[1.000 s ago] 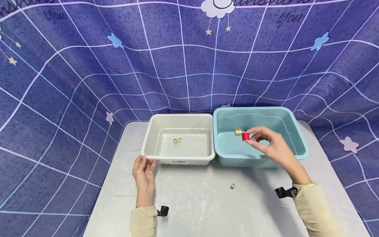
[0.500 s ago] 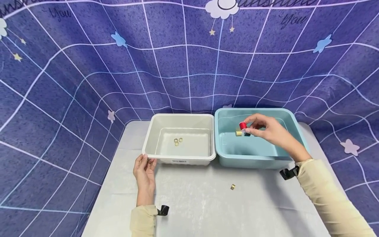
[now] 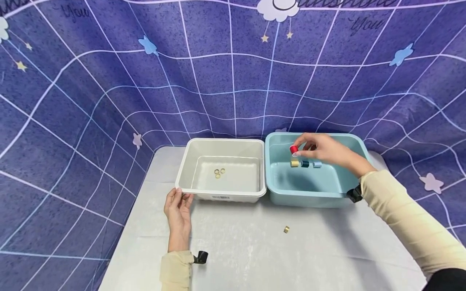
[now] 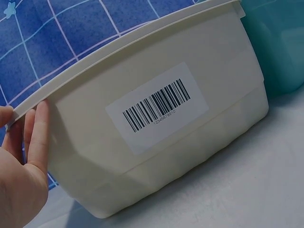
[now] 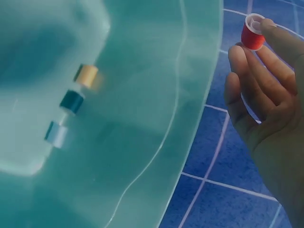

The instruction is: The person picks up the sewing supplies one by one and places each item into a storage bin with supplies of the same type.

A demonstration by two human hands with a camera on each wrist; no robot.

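My right hand [image 3: 324,148] pinches a red thread spool [image 3: 293,150] between thumb and fingertips, above the back part of the blue bin [image 3: 313,193]. Below it in that bin a yellow spool [image 3: 294,163], a dark green spool [image 3: 305,164] and a light blue spool [image 3: 317,165] lie in a row, also visible in the right wrist view. My left hand [image 3: 177,212] holds the white bin [image 3: 222,192] by its front left corner. The left wrist view shows the thumb on the rim and fingers beneath it. Several small gold rings [image 3: 217,176] lie inside the white bin.
A single gold ring-like piece [image 3: 286,229] lies on the white tablecloth [image 3: 236,242] in front of the bins. The two bins stand side by side with rims touching. A purple patterned curtain [image 3: 204,81] hangs behind and at both sides. A barcode label [image 4: 156,108] marks the white bin's front.
My right hand has carried the red spool back and left, uncovering the dark green and light blue spools in the head view. The left hand keeps its hold on the white bin.
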